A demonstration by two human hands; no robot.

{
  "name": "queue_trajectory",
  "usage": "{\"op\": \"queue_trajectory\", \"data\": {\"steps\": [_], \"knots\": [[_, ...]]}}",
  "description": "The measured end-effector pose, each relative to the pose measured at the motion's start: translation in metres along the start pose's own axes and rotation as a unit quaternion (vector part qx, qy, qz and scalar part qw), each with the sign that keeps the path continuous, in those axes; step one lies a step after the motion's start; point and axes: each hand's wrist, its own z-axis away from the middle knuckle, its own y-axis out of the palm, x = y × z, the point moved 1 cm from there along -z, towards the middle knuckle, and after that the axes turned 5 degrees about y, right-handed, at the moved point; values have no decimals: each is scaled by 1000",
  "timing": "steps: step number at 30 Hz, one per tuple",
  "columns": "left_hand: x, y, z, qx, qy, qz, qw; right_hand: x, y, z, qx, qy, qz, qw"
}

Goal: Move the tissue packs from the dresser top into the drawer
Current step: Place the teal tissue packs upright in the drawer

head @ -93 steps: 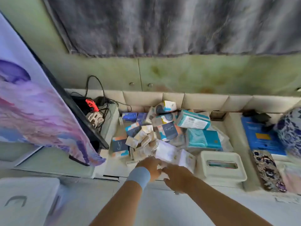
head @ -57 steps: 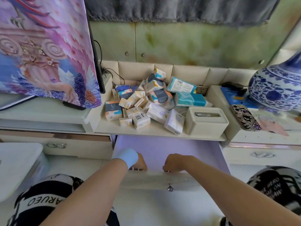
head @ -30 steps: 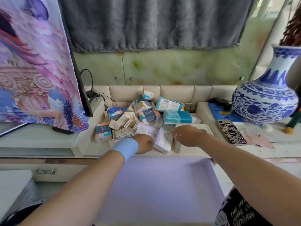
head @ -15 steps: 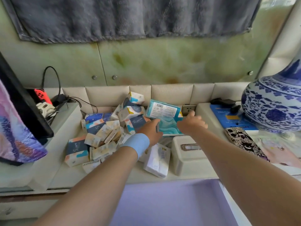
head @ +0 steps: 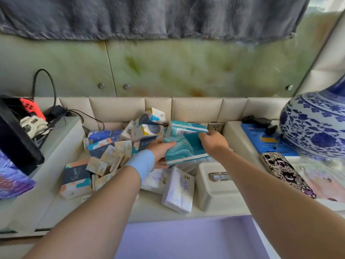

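I had the left hand (head: pixel 160 152), blue wristband (head: pixel 141 163) on that wrist, gripping the near left end of a big teal tissue pack (head: pixel 184 148), fingers curled round its edge. The right hand (head: pixel 212 141) pinched the same pack at its far right edge, fingers bent, just under a second teal pack (head: pixel 186 127) that lay tilted against the back padding. I couldn't tell if that upper pack was touched too. The held pack sat tilted at the back of the counter (head: pixel 149 206), over the pile and not in the drawer (head: pixel 186 238), which stood open below with a lilac liner showing. The small tissue packs (head: pixel 112 156) lay jumbled to the left of the hands, and two white packs (head: pixel 179 189) were near the front edge, touching the cream tissue box (head: pixel 216 186) beside them. To the right were a patterned phone case (head: pixel 285 172) and a blue-and-white vase (head: pixel 317 124).
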Motion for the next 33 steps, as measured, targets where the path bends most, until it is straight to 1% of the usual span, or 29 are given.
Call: {"op": "queue_trajectory", "data": {"steps": [2, 4, 6, 8, 9, 11, 13, 15, 17, 20, 22, 23, 25, 28, 31, 33], "knots": [[0, -8, 5, 17, -25, 44, 999, 3, 1, 1, 27, -15, -25, 999], [-3, -17, 11, 38, -46, 67, 996, 4, 0, 4, 26, -13, -32, 999], [-5, -29, 13, 60, -45, 52, 996, 8, 0, 5, -22, -23, 6, 999], [-6, -45, 14, 59, -32, 24, 997, 13, 2, 5, -68, -68, 59, 994], [-7, -54, 17, 48, -25, 11, 998, 15, 5, 4, -78, -104, 92, 987], [-8, -74, 23, 20, -11, -3, 1000, 20, 15, 3, -73, -173, 195, 963], [-5, -96, 26, -7, 1, -9, 1000, 26, 27, 2, -53, -203, 294, 932], [-2, -114, 30, -22, 16, -28, 999, 32, 39, 1, -45, -215, 355, 909], [-2, -125, 34, -49, 35, -42, 997, 37, 45, 1, -67, -213, 397, 890], [-3, -133, 43, -112, 69, -50, 990, 42, 43, 8, -109, -198, 449, 864], [-5, -130, 52, -150, 104, -108, 977, 43, 36, 18, -127, -209, 473, 847], [-6, -125, 60, -163, 121, -158, 966, 43, 31, 25, -134, -209, 468, 848], [-10, -112, 81, -171, 150, -247, 942, 43, 18, 41, -142, -191, 439, 866], [-8, -100, 111, -144, 188, -305, 922, 47, -10, 70, -139, -167, 387, 896], [0, -98, 148, -124, 201, -378, 895, 49, -30, 104, -96, -149, 324, 929], [10, -98, 170, -117, 193, -409, 884, 48, -37, 129, -48, -143, 259, 954]]}}
